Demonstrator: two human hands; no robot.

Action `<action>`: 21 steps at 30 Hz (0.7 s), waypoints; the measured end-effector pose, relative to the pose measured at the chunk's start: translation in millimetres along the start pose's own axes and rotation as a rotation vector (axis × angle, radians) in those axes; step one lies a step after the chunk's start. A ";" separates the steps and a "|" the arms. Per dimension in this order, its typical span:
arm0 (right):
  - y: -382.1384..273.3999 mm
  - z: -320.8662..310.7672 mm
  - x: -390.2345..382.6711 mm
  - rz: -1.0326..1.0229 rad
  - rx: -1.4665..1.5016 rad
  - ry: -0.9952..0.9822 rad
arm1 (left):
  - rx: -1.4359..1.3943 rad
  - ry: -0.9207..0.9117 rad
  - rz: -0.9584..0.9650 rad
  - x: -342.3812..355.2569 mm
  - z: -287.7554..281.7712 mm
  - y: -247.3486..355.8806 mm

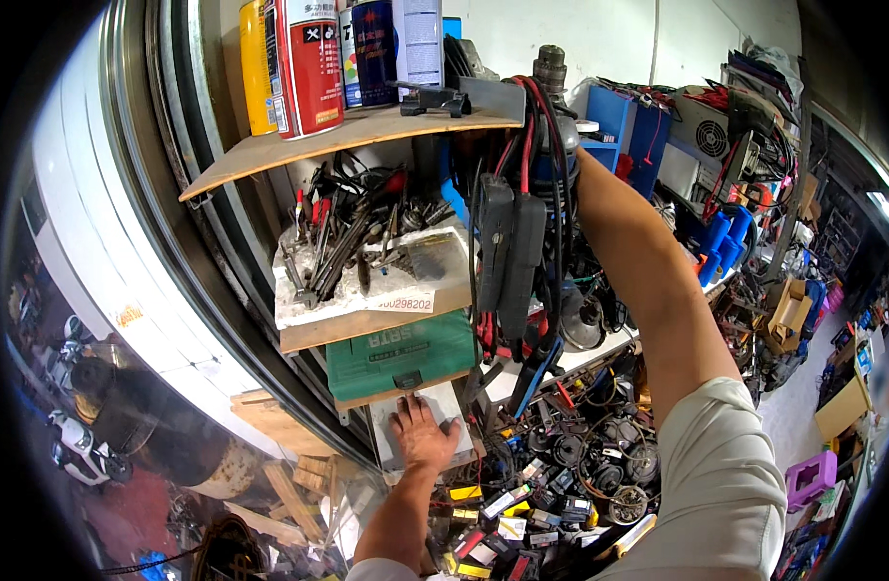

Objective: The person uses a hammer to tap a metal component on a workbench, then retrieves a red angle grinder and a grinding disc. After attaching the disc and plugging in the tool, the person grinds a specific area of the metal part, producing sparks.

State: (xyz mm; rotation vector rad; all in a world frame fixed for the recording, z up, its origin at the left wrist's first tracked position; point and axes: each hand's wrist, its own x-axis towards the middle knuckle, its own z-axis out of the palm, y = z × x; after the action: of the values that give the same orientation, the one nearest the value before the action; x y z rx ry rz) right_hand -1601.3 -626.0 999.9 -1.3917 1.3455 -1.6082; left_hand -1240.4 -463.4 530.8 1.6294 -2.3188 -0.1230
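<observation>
My left hand [425, 433] lies palm down with its fingers spread on a pale flat surface [384, 441], just under the lowest wooden shelf. Above it on that shelf sits a green tool case [398, 356]. My right forearm [633, 228] reaches up and away behind hanging cables and black-and-red clamps [507, 247]. The right hand itself is hidden there, beside an upright drill with a metal chuck [551, 70]; whether it touches the drill cannot be seen.
Spray cans [309, 68] stand on the top wooden shelf [367, 131]. A white foam tray [319, 300] holds many drill bits and loose tools. Below right lies a dense heap of small parts [561, 465]. Blue bins [723, 242] and cluttered shelving fill the right side.
</observation>
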 end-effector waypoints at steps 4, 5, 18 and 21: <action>6.2 2.0 4.2 -0.130 -0.024 0.026 | -0.013 -0.036 -0.001 -0.3 -9.3 1.9; 3.6 1.5 5.8 -0.173 -0.025 0.030 | 0.000 -0.023 0.003 2.0 -6.2 0.5; -66.0 -109.3 -129.2 -0.385 0.313 0.062 | 0.040 0.031 0.021 -2.1 7.7 -1.6; -58.3 -162.7 -213.6 -0.270 0.523 -0.097 | 0.048 0.042 0.031 0.0 26.5 -11.2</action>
State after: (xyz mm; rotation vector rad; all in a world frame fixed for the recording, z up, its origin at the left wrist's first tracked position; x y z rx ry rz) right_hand -1692.0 -366.7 996.6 -1.3344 0.6274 -1.8653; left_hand -1238.1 -470.1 502.9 1.6024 -2.3308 -0.0260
